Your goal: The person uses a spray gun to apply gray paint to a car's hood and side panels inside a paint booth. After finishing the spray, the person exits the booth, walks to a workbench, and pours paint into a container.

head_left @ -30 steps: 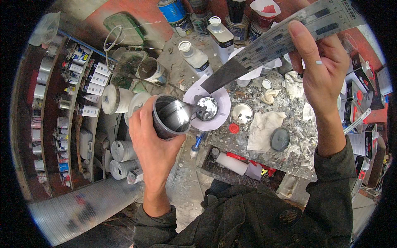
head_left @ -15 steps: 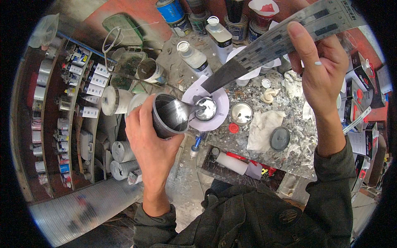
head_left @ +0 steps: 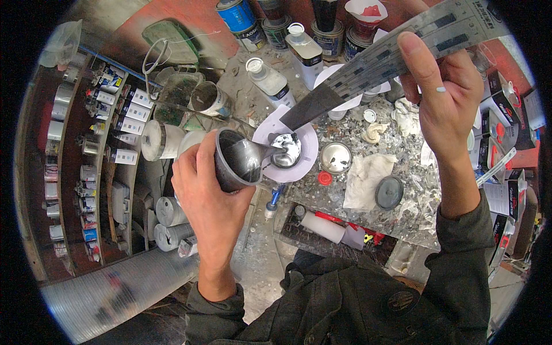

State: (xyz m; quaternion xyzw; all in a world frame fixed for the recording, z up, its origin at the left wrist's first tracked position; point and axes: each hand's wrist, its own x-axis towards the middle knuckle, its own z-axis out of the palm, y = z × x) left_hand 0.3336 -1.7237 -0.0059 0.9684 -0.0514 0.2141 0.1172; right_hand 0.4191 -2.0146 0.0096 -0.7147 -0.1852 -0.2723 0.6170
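Observation:
My left hand (head_left: pixel 211 214) is wrapped round a dark plastic cup (head_left: pixel 229 179), tipped to the right. From its lip, dark grey paint (head_left: pixel 265 151) runs down into a white paper strainer (head_left: pixel 307 150), whose middle shows a glossy pool of silvery grey. Whatever supports the strainer is hidden beneath it. Up at the right, my right hand (head_left: pixel 449 100) grips a long flat mixing stick (head_left: pixel 368 69) with printed scales, thumb on top. The stick's dark, coated tip (head_left: pixel 310 108) points down-left and hangs over the strainer's far edge.
Two white-capped bottles (head_left: pixel 267 80) and several paint cans (head_left: pixel 250 37) stand behind the strainer. On the stained bench lie a round tin (head_left: pixel 336 157), a red cap (head_left: pixel 325 177), a cloth (head_left: pixel 368 178) and a grey lid (head_left: pixel 389 192). Stocked shelves (head_left: pixel 103 144) line the left.
The cup has shifted slightly and the paint inside has drawn down toward its lip. The pool in the strainer has a different, more broken sheen. The mixing stick has barely moved.

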